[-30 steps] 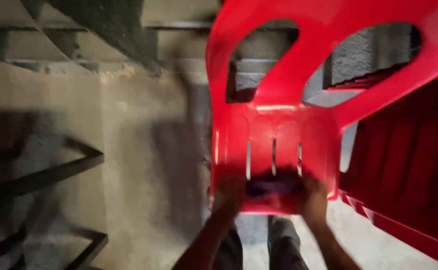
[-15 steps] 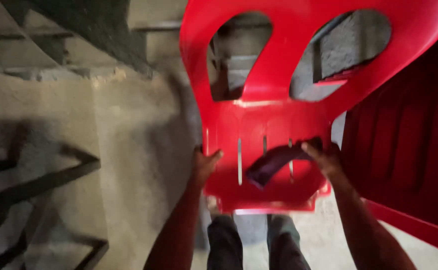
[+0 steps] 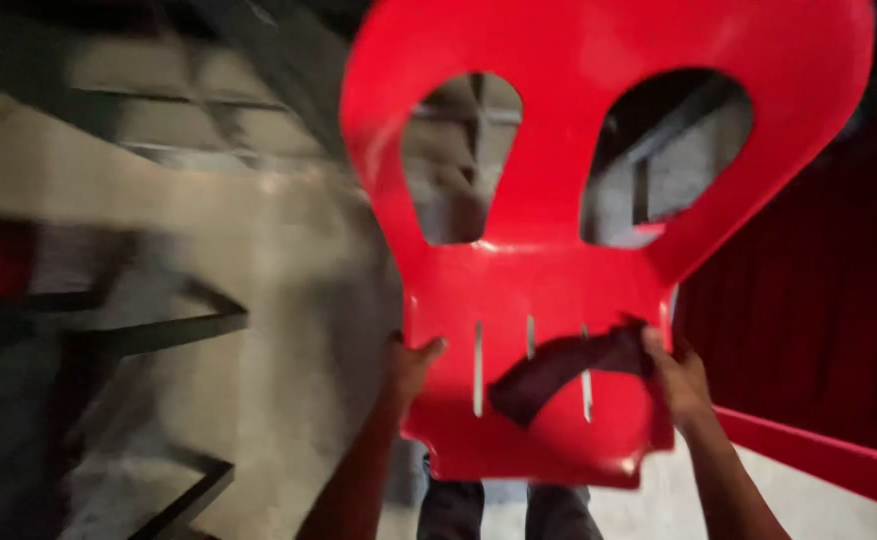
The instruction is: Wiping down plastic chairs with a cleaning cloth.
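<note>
Red plastic chair [image 3: 559, 200] held up in front of the body, seat face toward the camera, backrest with its two cut-outs pointing up and away — long axis runs bottom-to-top of view. Left hand [image 3: 414, 365] closed in a grip on the seat's left edge. Right hand [image 3: 679, 375] at the right edge, pinching a dark cloth [image 3: 559, 375] against the slotted seat. Hands level, chair between them.

My left hand [image 3: 411, 368] grips the red plastic chair [image 3: 579, 200] by its seat edge. My right hand [image 3: 677, 380] presses a dark cloth [image 3: 559, 370] against it.
</note>
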